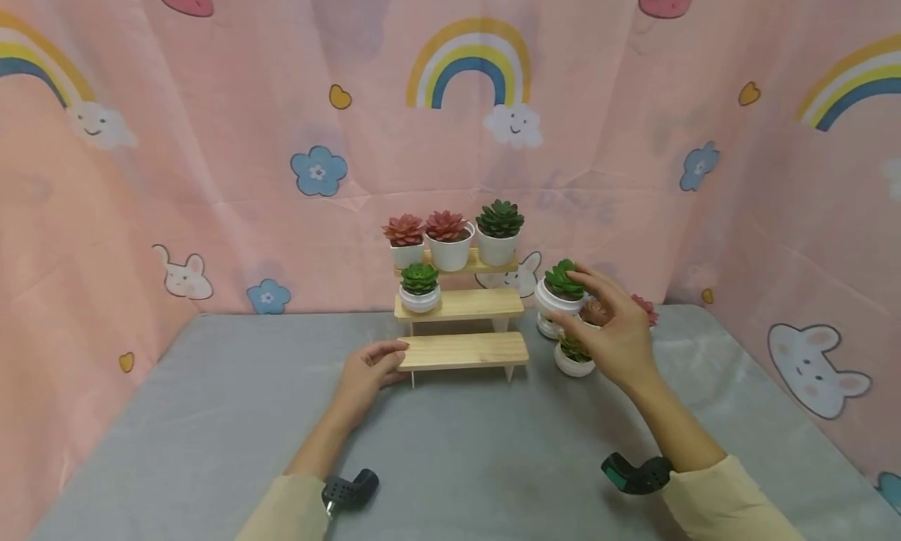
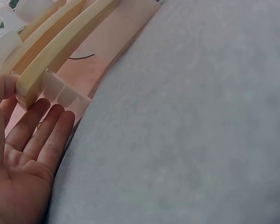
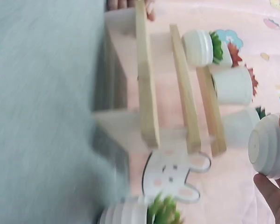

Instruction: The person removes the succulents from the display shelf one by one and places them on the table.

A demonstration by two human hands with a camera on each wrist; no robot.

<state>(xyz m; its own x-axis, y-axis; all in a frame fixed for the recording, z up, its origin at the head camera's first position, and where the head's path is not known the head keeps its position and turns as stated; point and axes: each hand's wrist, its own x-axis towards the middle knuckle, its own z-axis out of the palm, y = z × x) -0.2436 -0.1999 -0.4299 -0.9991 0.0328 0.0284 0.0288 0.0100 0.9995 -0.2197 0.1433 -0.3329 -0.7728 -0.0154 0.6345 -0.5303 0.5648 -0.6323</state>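
Observation:
My right hand (image 1: 619,334) grips a green succulent in a ribbed white pot (image 1: 554,299), thumb on the near side and fingers behind. In the right wrist view that pot (image 3: 269,147) tilts beside the stand. At the left end of a three-step wooden shelf stand (image 1: 464,353), my left hand (image 1: 367,371) holds the lowest board (image 2: 51,56), with fingers beneath it. A small green succulent (image 1: 420,287) sits at the left of the middle step. Along the top step are two red succulents (image 1: 446,240) and a dark green one (image 1: 499,230).
Right of the stand, several potted succulents stand on the grey cloth (image 1: 457,463), partly hidden by my right hand; a green one (image 1: 575,361) is nearest. A pink patterned curtain (image 1: 246,213) hangs behind the table.

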